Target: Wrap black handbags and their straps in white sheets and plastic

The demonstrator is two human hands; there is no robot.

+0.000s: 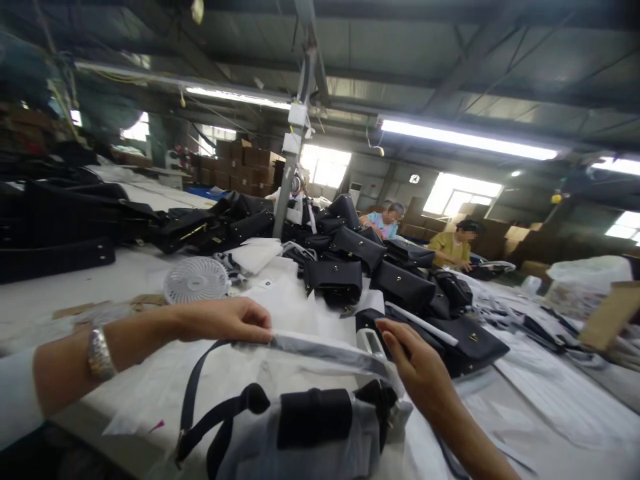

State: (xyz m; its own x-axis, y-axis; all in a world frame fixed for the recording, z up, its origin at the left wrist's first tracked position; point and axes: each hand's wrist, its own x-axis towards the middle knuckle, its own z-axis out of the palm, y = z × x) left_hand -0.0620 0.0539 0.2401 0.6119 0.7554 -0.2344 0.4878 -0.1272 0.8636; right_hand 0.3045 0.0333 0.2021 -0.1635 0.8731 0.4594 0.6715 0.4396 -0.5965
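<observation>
A black bag [315, 417] lies in front of me, its sides covered in thin whitish wrapping. Its black shoulder strap [189, 393] loops up on the left, and a stretch of it runs across above the bag inside a pale, see-through sleeve [325, 352]. My left hand [233, 320] pinches the wrapped strap at its left end between thumb and fingers. At the other end, my right hand [415, 357] is closed around the wrapped strap, with its fingertips partly hidden. A white plastic object [371, 341] shows just behind the strap, beside my right hand.
A white round fan [196, 280] stands left of centre on the table. Black handbags [333, 279] are heaped beyond my hands, with more black bags [60, 220] at the left. White sheets [545, 380] lie at the right. Two people [453, 247] work across the table.
</observation>
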